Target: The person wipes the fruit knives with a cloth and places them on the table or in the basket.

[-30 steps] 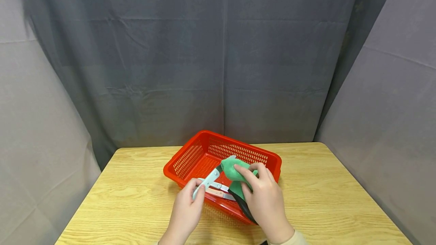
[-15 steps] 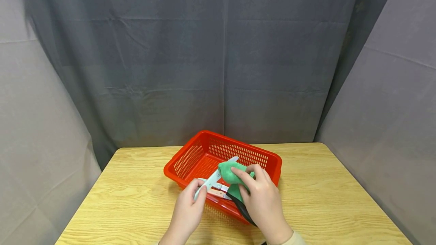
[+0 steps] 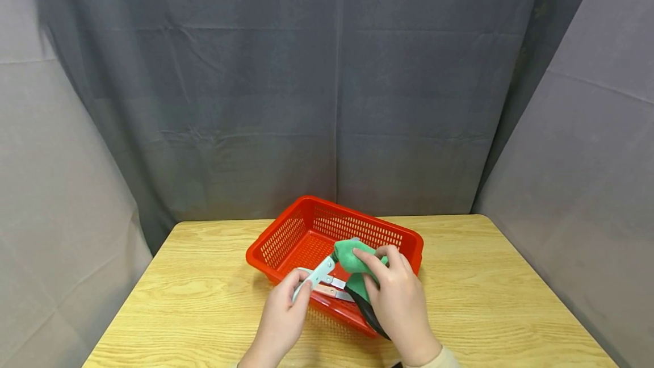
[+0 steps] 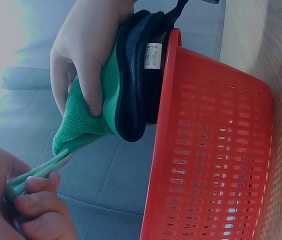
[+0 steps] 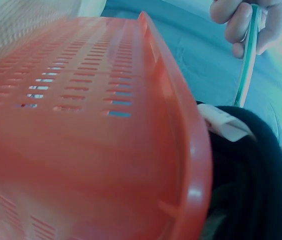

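My left hand [image 3: 283, 308] grips a knife [image 3: 319, 272] by its pale mint handle, its blade pointing up and away to the right over the basket. In my right hand [image 3: 398, 297] is a green cloth [image 3: 349, 255] with black edging, pinched and folded around the blade. Most of the blade is hidden by the cloth; a bit of the tip shows past it. Seen from the left wrist, the cloth's black band and white label [image 4: 152, 56] hang beside the basket rim. Below, inside the basket, lie a second mint-handled knife [image 3: 334, 281] and a peach-handled knife [image 3: 327, 290].
A red plastic basket [image 3: 276, 229] with slotted walls stands at an angle on the wooden table [image 3: 204, 294], directly under both hands. Grey curtains [image 3: 245, 101] hang behind the table, with lighter cloth panels [image 3: 572, 175] at the sides.
The cloth first slid down the blade toward the handle, showing more of the tip, then moved back up toward the tip. The left hand with the knife has barely shifted.
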The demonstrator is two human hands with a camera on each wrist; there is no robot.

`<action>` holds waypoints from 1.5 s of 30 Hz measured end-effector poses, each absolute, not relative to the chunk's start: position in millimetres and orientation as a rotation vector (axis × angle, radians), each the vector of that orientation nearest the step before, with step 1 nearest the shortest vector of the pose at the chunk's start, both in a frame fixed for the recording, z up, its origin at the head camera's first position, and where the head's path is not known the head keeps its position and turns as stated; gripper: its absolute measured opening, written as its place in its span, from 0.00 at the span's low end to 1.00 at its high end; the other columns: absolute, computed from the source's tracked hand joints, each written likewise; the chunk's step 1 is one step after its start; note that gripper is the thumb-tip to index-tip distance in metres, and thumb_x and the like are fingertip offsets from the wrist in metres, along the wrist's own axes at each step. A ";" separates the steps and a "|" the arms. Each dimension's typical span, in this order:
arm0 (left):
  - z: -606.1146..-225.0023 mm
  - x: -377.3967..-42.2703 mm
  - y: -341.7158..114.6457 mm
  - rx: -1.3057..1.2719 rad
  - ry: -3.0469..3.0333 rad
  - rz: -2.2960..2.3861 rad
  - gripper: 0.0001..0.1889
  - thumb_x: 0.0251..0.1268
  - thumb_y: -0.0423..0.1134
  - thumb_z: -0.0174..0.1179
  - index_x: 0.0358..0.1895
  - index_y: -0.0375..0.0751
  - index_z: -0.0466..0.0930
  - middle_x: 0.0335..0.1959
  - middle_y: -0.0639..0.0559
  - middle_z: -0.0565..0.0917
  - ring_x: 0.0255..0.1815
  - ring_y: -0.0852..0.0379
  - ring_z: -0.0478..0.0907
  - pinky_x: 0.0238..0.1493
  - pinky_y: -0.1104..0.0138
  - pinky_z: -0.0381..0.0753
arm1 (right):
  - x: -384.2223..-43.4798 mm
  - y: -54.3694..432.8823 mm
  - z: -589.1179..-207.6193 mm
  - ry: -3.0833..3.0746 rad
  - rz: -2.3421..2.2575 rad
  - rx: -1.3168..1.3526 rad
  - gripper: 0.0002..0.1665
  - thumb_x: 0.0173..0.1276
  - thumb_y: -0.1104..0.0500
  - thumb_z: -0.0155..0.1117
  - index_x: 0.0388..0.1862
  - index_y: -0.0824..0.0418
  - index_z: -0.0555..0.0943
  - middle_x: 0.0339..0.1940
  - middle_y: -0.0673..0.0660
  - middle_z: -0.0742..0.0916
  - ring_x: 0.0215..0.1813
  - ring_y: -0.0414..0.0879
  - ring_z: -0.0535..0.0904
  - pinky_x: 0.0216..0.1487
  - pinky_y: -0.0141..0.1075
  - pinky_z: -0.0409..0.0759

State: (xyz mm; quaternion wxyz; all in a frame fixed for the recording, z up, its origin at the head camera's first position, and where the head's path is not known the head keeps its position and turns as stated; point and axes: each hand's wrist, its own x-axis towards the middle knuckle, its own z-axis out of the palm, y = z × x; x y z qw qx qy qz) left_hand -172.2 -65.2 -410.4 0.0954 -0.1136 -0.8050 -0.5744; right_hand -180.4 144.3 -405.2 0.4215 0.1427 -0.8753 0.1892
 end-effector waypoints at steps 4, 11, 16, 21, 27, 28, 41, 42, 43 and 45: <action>-410.5 -172.1 -64.9 -0.336 -2.389 -1.705 0.05 0.75 0.35 0.57 0.42 0.45 0.82 0.19 0.57 0.68 0.15 0.69 0.59 0.18 0.74 0.60 | -181.8 146.9 -405.4 -2.186 0.479 0.339 0.30 0.48 0.70 0.83 0.51 0.49 0.90 0.40 0.56 0.81 0.37 0.49 0.79 0.29 0.38 0.82; -410.9 -171.7 -64.9 -0.343 -2.364 -1.700 0.05 0.74 0.34 0.58 0.42 0.46 0.83 0.19 0.57 0.68 0.16 0.69 0.59 0.20 0.73 0.61 | -182.6 150.0 -403.6 -2.205 0.492 0.274 0.30 0.49 0.69 0.83 0.51 0.48 0.90 0.40 0.57 0.81 0.36 0.51 0.79 0.29 0.41 0.81; -411.1 -172.0 -64.5 -0.319 -2.373 -1.684 0.05 0.74 0.34 0.57 0.40 0.45 0.82 0.20 0.57 0.68 0.18 0.68 0.61 0.22 0.72 0.64 | -182.5 153.2 -400.7 -2.187 0.511 0.200 0.31 0.50 0.70 0.82 0.53 0.50 0.89 0.41 0.59 0.81 0.36 0.54 0.79 0.28 0.45 0.81; -411.5 -171.7 -64.7 -0.283 -2.387 -1.644 0.05 0.74 0.34 0.57 0.39 0.43 0.81 0.21 0.57 0.70 0.20 0.67 0.63 0.25 0.71 0.66 | -181.1 155.3 -397.6 -2.155 0.533 0.140 0.30 0.52 0.70 0.80 0.54 0.49 0.88 0.44 0.60 0.81 0.38 0.55 0.79 0.27 0.47 0.82; -411.3 -171.7 -65.0 -0.256 -2.381 -1.637 0.04 0.74 0.35 0.57 0.39 0.44 0.81 0.22 0.57 0.70 0.21 0.66 0.63 0.26 0.71 0.67 | -178.7 154.9 -395.1 -2.171 0.515 0.163 0.30 0.51 0.69 0.81 0.54 0.50 0.88 0.43 0.61 0.81 0.38 0.55 0.79 0.29 0.47 0.83; -411.2 -171.8 -64.9 -0.255 -2.379 -1.638 0.04 0.74 0.35 0.57 0.39 0.44 0.81 0.22 0.57 0.70 0.21 0.66 0.63 0.25 0.71 0.67 | -178.4 154.6 -394.7 -2.175 0.512 0.168 0.30 0.51 0.69 0.81 0.54 0.50 0.88 0.43 0.61 0.81 0.38 0.55 0.79 0.29 0.47 0.84; -412.3 -172.8 -65.1 -0.250 -2.353 -1.634 0.04 0.74 0.35 0.58 0.40 0.44 0.82 0.21 0.58 0.69 0.20 0.67 0.63 0.24 0.71 0.66 | -177.0 149.9 -396.0 -2.164 0.473 0.297 0.32 0.48 0.70 0.82 0.53 0.48 0.89 0.40 0.56 0.81 0.35 0.51 0.79 0.30 0.42 0.81; -412.6 -173.0 -65.2 -0.249 -2.352 -1.636 0.04 0.74 0.35 0.58 0.40 0.44 0.82 0.21 0.58 0.69 0.20 0.67 0.63 0.24 0.71 0.66 | -177.2 149.6 -396.4 -2.170 0.468 0.308 0.32 0.48 0.70 0.82 0.52 0.48 0.89 0.40 0.56 0.81 0.35 0.50 0.78 0.30 0.41 0.81; -413.1 -173.4 -65.2 -0.249 -2.351 -1.640 0.04 0.74 0.35 0.58 0.40 0.44 0.82 0.21 0.58 0.69 0.20 0.67 0.62 0.24 0.71 0.66 | -177.4 149.3 -396.9 -2.176 0.464 0.319 0.31 0.48 0.69 0.82 0.52 0.48 0.89 0.40 0.56 0.81 0.36 0.50 0.78 0.29 0.40 0.80; -414.4 -174.1 -65.5 -0.251 -2.345 -1.652 0.04 0.74 0.36 0.58 0.41 0.45 0.82 0.21 0.58 0.69 0.19 0.67 0.62 0.23 0.71 0.65 | -177.9 148.9 -397.9 -2.183 0.460 0.337 0.31 0.48 0.69 0.82 0.52 0.48 0.89 0.40 0.55 0.81 0.36 0.49 0.79 0.27 0.38 0.80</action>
